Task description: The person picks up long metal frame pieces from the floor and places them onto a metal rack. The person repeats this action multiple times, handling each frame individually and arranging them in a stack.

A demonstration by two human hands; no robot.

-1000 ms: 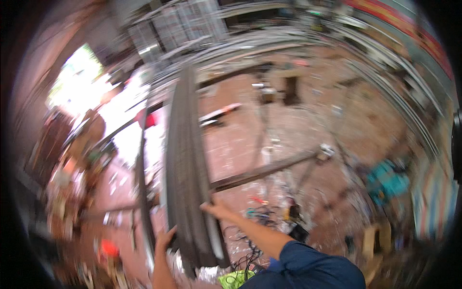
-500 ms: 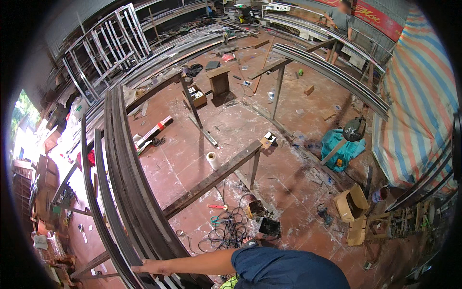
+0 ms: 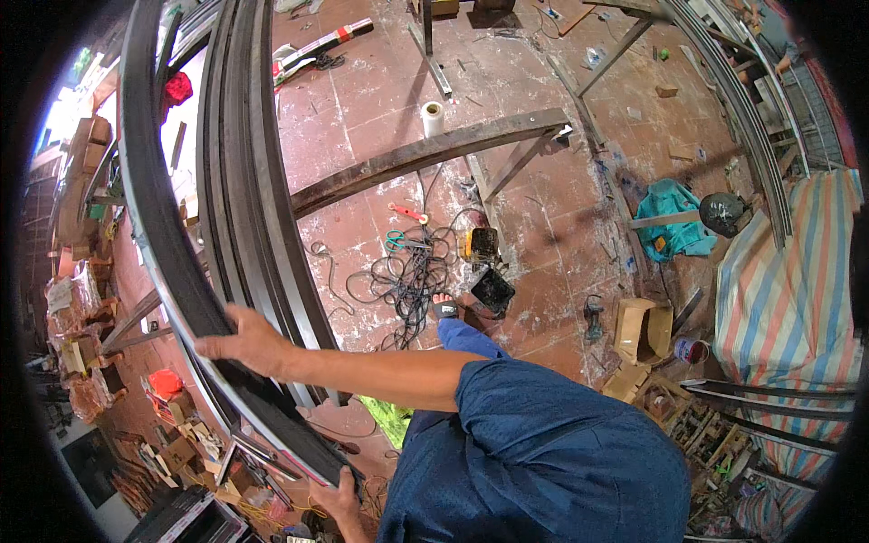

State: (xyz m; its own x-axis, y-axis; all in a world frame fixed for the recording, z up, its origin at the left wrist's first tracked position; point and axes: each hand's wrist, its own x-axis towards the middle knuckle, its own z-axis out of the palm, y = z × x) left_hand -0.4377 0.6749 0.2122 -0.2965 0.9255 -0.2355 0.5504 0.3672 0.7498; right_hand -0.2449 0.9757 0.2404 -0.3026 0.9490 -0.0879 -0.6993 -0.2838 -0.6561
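A long dark steel bar (image 3: 167, 262) runs from the top left down to the lower middle, lying apart from a bundle of similar steel bars (image 3: 240, 181) on trestles. My right hand (image 3: 243, 340) reaches across from the blue sleeve and grips the bar's upper edge partway along. My left hand (image 3: 339, 503) holds the bar's near end from below, at the bottom of the view. My foot (image 3: 445, 309) stands on the tiled floor beside a tangle of black cable (image 3: 405, 276).
A steel trestle beam (image 3: 425, 156) crosses the middle with a white tape roll (image 3: 434, 118) on it. A small black machine (image 3: 493, 290), pliers, cardboard boxes (image 3: 641, 331) and a striped tarp (image 3: 783, 299) lie to the right. Clutter fills the left edge.
The view has swung down and closer to the bars. My right hand now sits further up the dark bar, and my left hand has come into view at its near end.
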